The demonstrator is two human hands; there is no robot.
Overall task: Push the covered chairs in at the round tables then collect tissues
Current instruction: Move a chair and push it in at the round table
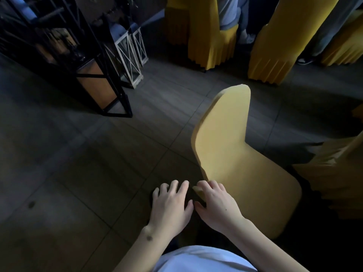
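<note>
Two hands meet at the near corner of a yellow-covered chair, low in the head view. Its smooth, stretched fabric cover wraps a rounded backrest that tilts away toward the upper right, and the chair sits just right of both hands. On the person's left hand, the fingers are spread and only gently bent, lying over a dark patch beside the chair edge; whether they grip anything there is too dim to tell. Fingers of the right hand are curled at the cover's lower edge, where a small fold of yellow fabric shows between fingertips and thumb, so this hand appears to pinch the cover. Their thumbs nearly touch.

Under everything lies a floor of large grey tiles with thin grout lines. More covered chairs with pleated skirts stand at the top, well apart from the hands. At upper left is a black metal-framed shelf, and just beside it two white-framed glass lanterns rest on the floor.
</note>
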